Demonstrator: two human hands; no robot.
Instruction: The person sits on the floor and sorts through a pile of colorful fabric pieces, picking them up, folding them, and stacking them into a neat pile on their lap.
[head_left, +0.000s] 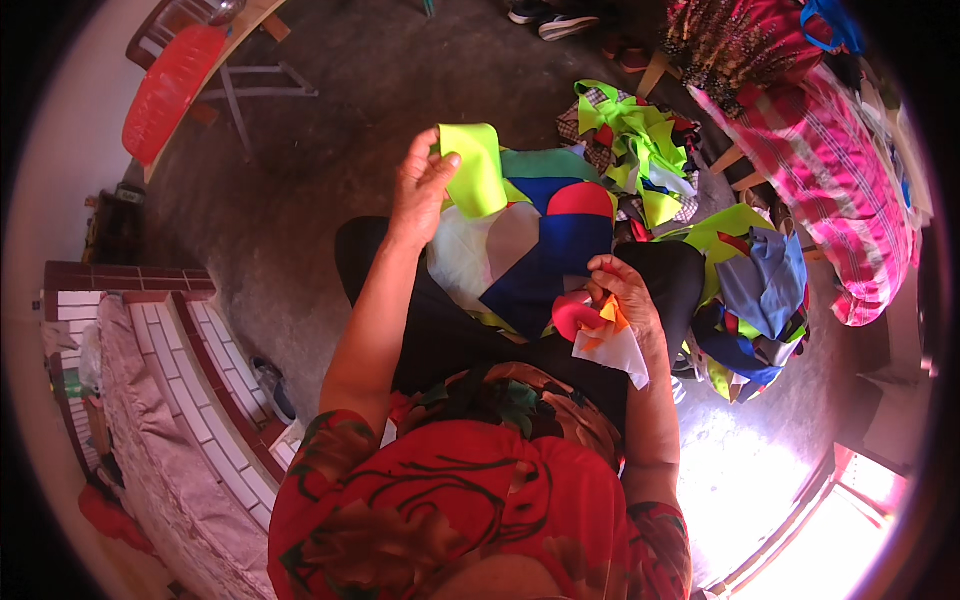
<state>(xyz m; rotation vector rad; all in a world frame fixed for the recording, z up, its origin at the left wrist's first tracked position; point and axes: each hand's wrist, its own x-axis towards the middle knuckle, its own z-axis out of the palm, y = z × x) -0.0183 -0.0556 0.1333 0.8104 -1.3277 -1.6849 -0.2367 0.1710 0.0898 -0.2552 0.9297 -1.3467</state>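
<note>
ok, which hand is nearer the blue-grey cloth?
Right. The right hand is left of the blue-grey cloth, apart from it; the left hand is farther left, holding lime cloth.

At twelve o'clock, the fabric strip [476, 172] is plain neon yellow-green. Toward two, the lap fabrics [572, 255] show navy, white, teal and red. The person's shirt [475, 480], at six, is red with dark curling lines and brown leafy print. Between two and three, a draped cloth [845, 190] is pink plaid.

Pale-soled shoes [566, 26] on the dark floor [350, 140]; pink plaid cloth [850, 205] (rumpled) rightward
</note>
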